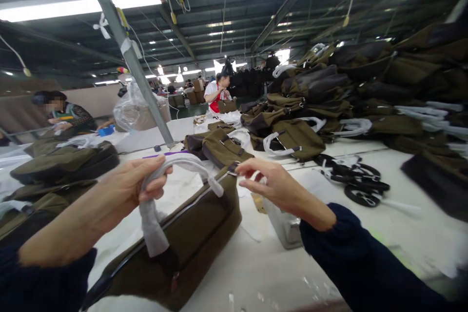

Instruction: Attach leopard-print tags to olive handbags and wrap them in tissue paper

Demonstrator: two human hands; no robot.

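Note:
An olive-brown fabric handbag (197,234) with a zipper along its top stands on the white table just in front of me. My left hand (142,183) is closed around the bag's handle (186,158), which is wrapped in white protective material. At the far end of the zipper, my right hand (268,183) is beside a metal ring and dark tab (233,167). Its fingers are bent but apart, with nothing visible between them. Whether the fingertips touch the ring, I cannot tell.
Large heaps of similar bags (314,87) rise at the right and back. More bags (66,165) lie at the left. Coiled black straps (360,180) and a clear plastic box (285,226) sit right. Two people work beyond a slanted metal post (135,63).

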